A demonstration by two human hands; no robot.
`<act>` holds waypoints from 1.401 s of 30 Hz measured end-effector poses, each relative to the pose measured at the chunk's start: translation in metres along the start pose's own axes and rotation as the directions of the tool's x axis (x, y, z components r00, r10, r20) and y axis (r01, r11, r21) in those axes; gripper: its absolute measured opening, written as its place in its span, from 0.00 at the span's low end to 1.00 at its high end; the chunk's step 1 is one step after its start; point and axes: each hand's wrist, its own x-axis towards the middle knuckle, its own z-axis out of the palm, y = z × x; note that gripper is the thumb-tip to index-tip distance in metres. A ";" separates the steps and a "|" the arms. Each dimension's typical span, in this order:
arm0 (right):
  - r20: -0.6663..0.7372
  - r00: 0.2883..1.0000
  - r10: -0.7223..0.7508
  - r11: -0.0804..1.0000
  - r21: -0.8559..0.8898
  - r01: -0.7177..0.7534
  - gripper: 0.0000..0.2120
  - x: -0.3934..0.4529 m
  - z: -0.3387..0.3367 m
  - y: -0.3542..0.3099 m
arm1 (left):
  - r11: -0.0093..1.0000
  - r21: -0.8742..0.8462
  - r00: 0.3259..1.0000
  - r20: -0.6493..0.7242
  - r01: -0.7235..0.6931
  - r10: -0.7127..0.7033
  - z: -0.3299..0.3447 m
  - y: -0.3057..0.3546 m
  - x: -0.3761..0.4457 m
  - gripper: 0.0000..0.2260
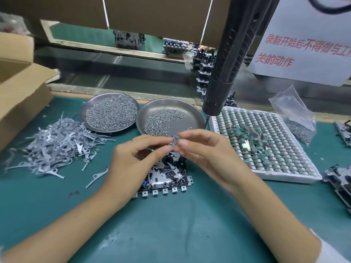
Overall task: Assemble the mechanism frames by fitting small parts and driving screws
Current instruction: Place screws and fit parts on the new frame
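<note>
both hands pinch screws above green bench mat.

2 dishes behind frame

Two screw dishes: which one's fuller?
The left dish, beside the lever pile: screws cover nearly its whole bottom. The right dish shows bare metal.

- Two round metal dishes of screws, side by side just beyond the mechanism frame.
- One mechanism frame on the table under the two hands.
- One white tray right of the frame.
- One heap of flat levers left of the frame, too many to count.
- One plastic bag beyond the tray.
- One hanging screwdriver above the right dish.
</note>
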 end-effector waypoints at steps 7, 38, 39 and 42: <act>-0.100 0.990 -0.102 0.971 -0.225 0.078 0.12 -0.001 0.005 0.005 | 0.999 -0.032 1.000 0.004 0.016 -0.016 0.000 0.000 0.000 0.08; -0.133 0.990 -0.038 0.997 -0.064 0.030 0.13 -0.005 0.013 0.006 | 0.999 -0.046 0.998 0.054 -0.019 0.021 -0.003 -0.008 0.002 0.08; -0.131 0.991 -0.039 0.997 -0.066 0.031 0.13 -0.005 0.013 0.007 | 0.999 -0.043 0.998 0.055 -0.022 0.025 -0.003 -0.008 0.002 0.08; -0.119 0.992 -0.043 0.998 -0.061 0.036 0.11 -0.006 0.012 0.007 | 0.999 -0.039 0.998 0.066 -0.018 0.020 -0.003 -0.008 0.002 0.09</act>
